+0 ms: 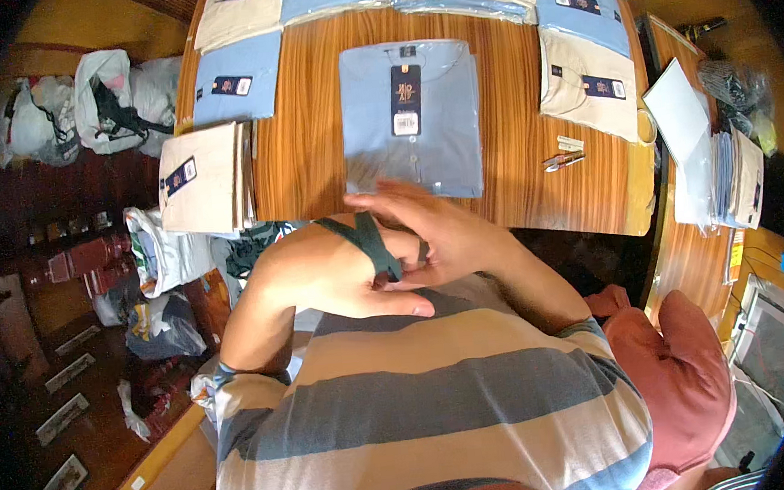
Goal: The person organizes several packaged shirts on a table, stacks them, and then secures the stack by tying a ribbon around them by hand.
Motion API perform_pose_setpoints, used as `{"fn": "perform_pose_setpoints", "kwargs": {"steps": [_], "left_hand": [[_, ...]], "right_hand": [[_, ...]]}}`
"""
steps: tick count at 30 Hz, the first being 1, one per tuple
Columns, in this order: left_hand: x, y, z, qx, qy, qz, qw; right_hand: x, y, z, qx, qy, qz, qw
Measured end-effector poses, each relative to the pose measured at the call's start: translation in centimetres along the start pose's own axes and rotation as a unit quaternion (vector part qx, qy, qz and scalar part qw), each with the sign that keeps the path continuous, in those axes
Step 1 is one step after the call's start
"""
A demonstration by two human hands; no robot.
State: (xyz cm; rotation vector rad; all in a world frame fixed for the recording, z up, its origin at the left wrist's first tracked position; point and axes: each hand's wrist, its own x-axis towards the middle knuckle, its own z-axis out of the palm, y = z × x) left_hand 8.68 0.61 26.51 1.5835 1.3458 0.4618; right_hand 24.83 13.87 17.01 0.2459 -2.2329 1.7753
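Just in front of my striped shirt, my two hands cross at the table's near edge. My left hand (334, 263) has its thumb stretched out to the right, its other fingers largely covered by my right hand. A dark green strap (369, 242) lies across the back of my left hand. My right hand (442, 232) rests over it, fingers extended leftward and somewhat blurred; its thumb is hard to make out. Beyond my hands, a folded blue shirt (441, 103) in a clear bag lies flat with a dark tag; its near edge is close to my right fingertips.
Bagged blue and cream shirts ring the wooden table (306, 86), including a cream stack (203, 182) at left and a cream shirt (587, 87) at right. Pens (563, 160) lie at right. A side surface holds a white sheet (676, 112) and upright shirts (737, 176). A person in pink (670, 380) is near my right.
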Motion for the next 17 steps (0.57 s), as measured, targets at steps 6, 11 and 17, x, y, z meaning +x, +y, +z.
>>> {"fn": "perform_pose_setpoints", "kwargs": {"steps": [6,11,17], "left_hand": [[-0.4,0.0,-4.7,-0.046,0.005,-0.104,0.994],[2.0,-8.2,-6.6,0.316,0.381,-0.285,0.821],[9.0,-21.6,-5.0,0.128,0.304,-0.373,0.867]], "right_hand": [[-3.5,1.0,-5.5,0.060,0.018,0.115,0.991],[-4.4,1.5,-11.6,-0.204,0.149,0.182,0.950],[-2.3,11.4,-13.3,-0.349,0.260,0.299,0.849]]}}
